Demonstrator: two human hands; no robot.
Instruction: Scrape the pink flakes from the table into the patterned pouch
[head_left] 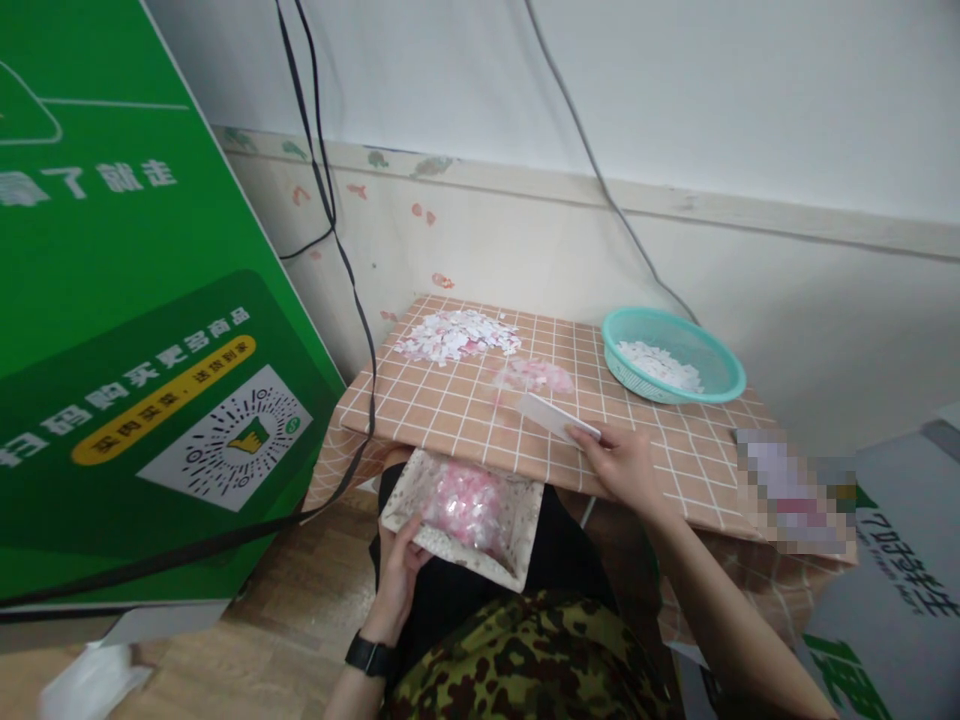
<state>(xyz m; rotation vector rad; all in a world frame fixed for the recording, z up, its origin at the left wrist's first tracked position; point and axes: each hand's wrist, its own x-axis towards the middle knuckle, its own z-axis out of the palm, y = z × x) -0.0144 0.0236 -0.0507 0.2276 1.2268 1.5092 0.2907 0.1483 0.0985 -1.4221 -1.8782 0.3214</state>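
My left hand (403,562) grips the near left rim of a speckled off-white rectangular tray (517,545), held over my lap just below the table edge. Inside it lies a heap of shiny pink and clear plastic bits (469,500). My right hand (621,462) pinches one end of a flat white card (551,415), which reaches over the tabletop. Just beyond the card's far end is a thin patch of small pink, see-through pieces (534,375). A larger pile of white and pink pieces (457,335) sits at the table's back left.
A turquoise plastic basket (727,375) with white pieces (660,366) stands at the back right of the checked tablecloth (450,405). A dark strap (352,270) hangs in front of the green cabinet (150,300) on the left. Grey boxes (892,540) stand right.
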